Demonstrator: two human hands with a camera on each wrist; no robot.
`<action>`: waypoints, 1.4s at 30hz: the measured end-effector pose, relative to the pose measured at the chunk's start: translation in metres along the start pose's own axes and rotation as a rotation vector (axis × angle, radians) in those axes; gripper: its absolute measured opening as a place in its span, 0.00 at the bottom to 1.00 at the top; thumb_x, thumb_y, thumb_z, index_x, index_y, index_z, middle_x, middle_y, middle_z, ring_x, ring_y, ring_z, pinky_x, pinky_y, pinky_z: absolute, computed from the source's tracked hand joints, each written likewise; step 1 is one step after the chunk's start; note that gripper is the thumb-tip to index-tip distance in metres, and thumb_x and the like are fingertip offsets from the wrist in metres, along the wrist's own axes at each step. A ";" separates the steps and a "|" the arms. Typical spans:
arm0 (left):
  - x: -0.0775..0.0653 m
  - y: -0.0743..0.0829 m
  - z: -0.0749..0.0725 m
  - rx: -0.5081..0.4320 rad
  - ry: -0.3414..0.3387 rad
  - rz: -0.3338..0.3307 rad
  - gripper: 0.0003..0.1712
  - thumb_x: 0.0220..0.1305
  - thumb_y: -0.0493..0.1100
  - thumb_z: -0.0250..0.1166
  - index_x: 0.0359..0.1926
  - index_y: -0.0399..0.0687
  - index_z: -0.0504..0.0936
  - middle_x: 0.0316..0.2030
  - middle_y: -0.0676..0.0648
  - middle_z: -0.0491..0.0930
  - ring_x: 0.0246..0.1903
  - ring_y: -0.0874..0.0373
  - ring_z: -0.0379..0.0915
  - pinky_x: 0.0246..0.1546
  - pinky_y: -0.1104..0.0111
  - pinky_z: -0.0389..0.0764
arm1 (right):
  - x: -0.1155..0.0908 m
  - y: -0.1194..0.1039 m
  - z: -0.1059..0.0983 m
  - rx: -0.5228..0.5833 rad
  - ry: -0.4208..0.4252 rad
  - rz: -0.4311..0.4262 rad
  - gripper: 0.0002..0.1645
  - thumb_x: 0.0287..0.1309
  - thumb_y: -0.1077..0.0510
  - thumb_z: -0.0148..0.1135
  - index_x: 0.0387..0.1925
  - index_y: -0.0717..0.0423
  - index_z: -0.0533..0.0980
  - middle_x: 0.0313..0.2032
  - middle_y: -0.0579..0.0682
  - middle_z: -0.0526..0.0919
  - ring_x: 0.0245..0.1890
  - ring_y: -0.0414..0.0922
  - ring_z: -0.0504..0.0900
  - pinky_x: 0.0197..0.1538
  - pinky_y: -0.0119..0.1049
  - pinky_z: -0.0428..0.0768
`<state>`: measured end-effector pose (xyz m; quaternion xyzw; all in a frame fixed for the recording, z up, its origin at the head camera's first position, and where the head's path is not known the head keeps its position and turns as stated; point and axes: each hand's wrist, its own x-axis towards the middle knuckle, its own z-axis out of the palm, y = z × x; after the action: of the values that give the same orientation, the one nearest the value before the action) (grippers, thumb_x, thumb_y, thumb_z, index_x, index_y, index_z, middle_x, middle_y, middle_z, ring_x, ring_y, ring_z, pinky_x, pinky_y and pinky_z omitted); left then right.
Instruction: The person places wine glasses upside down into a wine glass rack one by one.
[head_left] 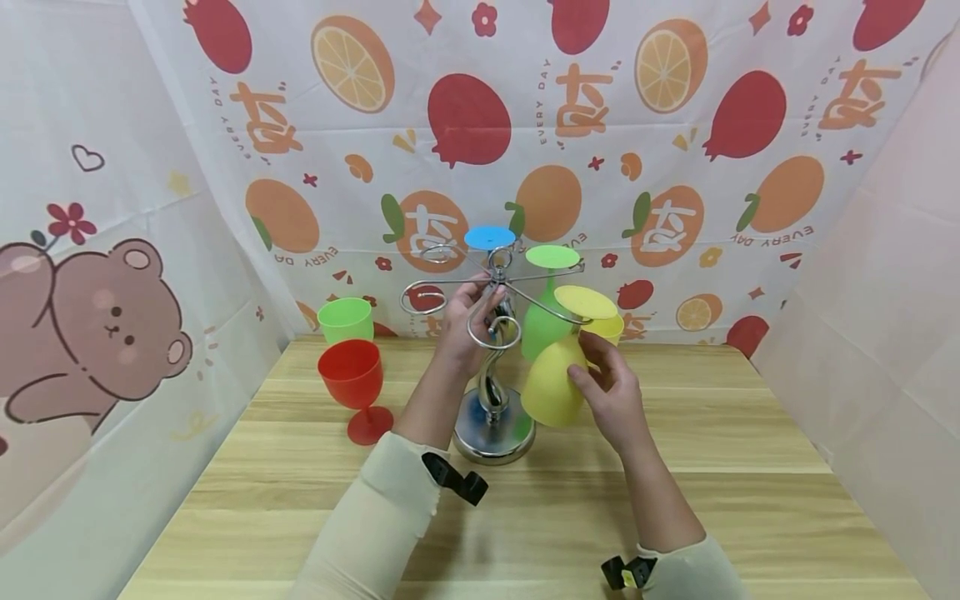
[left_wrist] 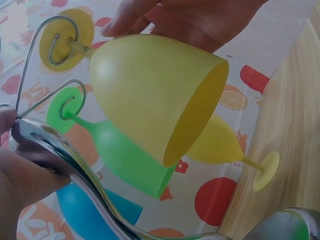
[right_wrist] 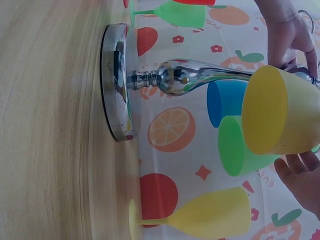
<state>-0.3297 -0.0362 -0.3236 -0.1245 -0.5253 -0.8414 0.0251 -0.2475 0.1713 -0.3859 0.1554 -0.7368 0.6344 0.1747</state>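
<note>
My left hand (head_left: 463,329) grips the upper post of a chrome rack (head_left: 493,433), just below its ring of curled wire arms. My right hand (head_left: 617,392) holds a yellow plastic goblet (head_left: 553,387) by its bowl, thumb on the near side. That goblet hangs upside down, its stem at a wire hook (left_wrist: 59,50) and its round foot above the wire. Beside it, a green goblet (left_wrist: 127,155) hangs inverted from another hook. A blue goblet (left_wrist: 95,210) hangs behind the post, mostly hidden in the head view.
A red goblet (head_left: 351,375) stands upright on the wooden table (head_left: 300,517) at left, a second green goblet (head_left: 345,317) behind it. Another yellow goblet (right_wrist: 212,212) stands upright behind the rack's right side. A fruit-print cloth (head_left: 480,50) hangs along the table's back edge.
</note>
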 end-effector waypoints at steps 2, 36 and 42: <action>-0.001 0.000 0.001 -0.006 0.008 0.016 0.23 0.67 0.34 0.60 0.62 0.34 0.69 0.44 0.52 0.74 0.40 0.64 0.71 0.42 0.75 0.71 | 0.000 0.000 0.000 0.001 0.000 -0.001 0.30 0.66 0.59 0.61 0.67 0.55 0.66 0.61 0.51 0.74 0.60 0.45 0.74 0.60 0.27 0.75; 0.002 -0.004 0.015 -0.120 0.044 0.092 0.12 0.65 0.28 0.60 0.43 0.48 0.72 0.39 0.55 0.78 0.42 0.65 0.72 0.47 0.76 0.72 | 0.004 0.005 -0.002 -0.013 0.033 0.003 0.33 0.64 0.58 0.63 0.69 0.54 0.65 0.63 0.51 0.73 0.60 0.46 0.72 0.58 0.26 0.75; 0.001 -0.004 0.017 -0.082 0.070 0.127 0.12 0.64 0.28 0.61 0.41 0.49 0.71 0.37 0.56 0.76 0.41 0.66 0.71 0.46 0.74 0.71 | 0.009 0.006 -0.003 -0.073 0.049 0.039 0.36 0.62 0.54 0.66 0.69 0.52 0.65 0.65 0.49 0.72 0.61 0.45 0.73 0.64 0.41 0.74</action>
<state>-0.3282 -0.0191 -0.3200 -0.1290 -0.4804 -0.8626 0.0917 -0.2582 0.1745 -0.3864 0.1193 -0.7577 0.6141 0.1859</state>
